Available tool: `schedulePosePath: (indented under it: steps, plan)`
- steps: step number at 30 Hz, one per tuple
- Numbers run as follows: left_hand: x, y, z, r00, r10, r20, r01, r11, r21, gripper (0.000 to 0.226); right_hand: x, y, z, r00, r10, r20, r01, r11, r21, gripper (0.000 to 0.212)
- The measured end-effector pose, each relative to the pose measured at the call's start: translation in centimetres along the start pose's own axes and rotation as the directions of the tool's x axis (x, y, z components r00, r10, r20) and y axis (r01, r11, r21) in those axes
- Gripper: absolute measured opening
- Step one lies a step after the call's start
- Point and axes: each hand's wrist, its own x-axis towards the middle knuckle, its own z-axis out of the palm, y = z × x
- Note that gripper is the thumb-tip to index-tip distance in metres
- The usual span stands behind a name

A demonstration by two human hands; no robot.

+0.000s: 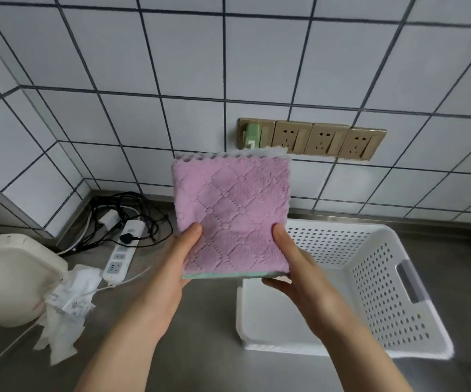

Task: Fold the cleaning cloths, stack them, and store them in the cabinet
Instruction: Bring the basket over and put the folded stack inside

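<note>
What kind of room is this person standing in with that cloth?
Most likely a kitchen or utility corner: a white-tiled wall with dark grout, a row of brass-coloured wall sockets above a grey steel-looking countertop, and a white perforated plastic basket beside the pink quilted cleaning cloth.

Count: 2 hands, left hand and right hand; 1 pink cloth with a green edge beneath; 1 white basket; 4 wall sockets; 1 power strip.
</note>
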Motion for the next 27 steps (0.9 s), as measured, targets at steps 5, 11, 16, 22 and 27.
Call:
schedulePosePath:
  steps: [5,11,16,22,27]
  plan:
    - [0.2,-3.4,6.6,0.987,-0.148,0.062,0.141,0.984,0.109,0.075,-2.1,1.2,-7.5,0.997,0.048,-0.066,-0.043,0.996,0.076,0.04]
    - [1.6,-6.9,11.4,0.885,-0.465,-0.036,0.46,0.858,0.228,0.069,-0.4,4.3,-14.4,0.907,0.399,-0.133,-0.403,0.915,0.002,0.07]
    - [4.3,-9.1,12.6,0.875,-0.478,-0.084,0.484,0.849,0.21,0.046,4.3,7.3,-17.9,0.808,0.585,0.073,-0.576,0.81,-0.114,0.083]
    - [7.9,-12.0,12.7,0.832,-0.498,-0.245,0.555,0.738,0.384,0.005,7.4,12.2,-17.5,0.726,0.621,0.295,-0.606,0.781,-0.151,0.025]
    - [9.2,-12.8,11.7,0.844,-0.464,-0.27,0.536,0.755,0.379,0.012,10.3,14.4,-17.1,0.785,0.562,0.262,-0.576,0.817,-0.026,0.014]
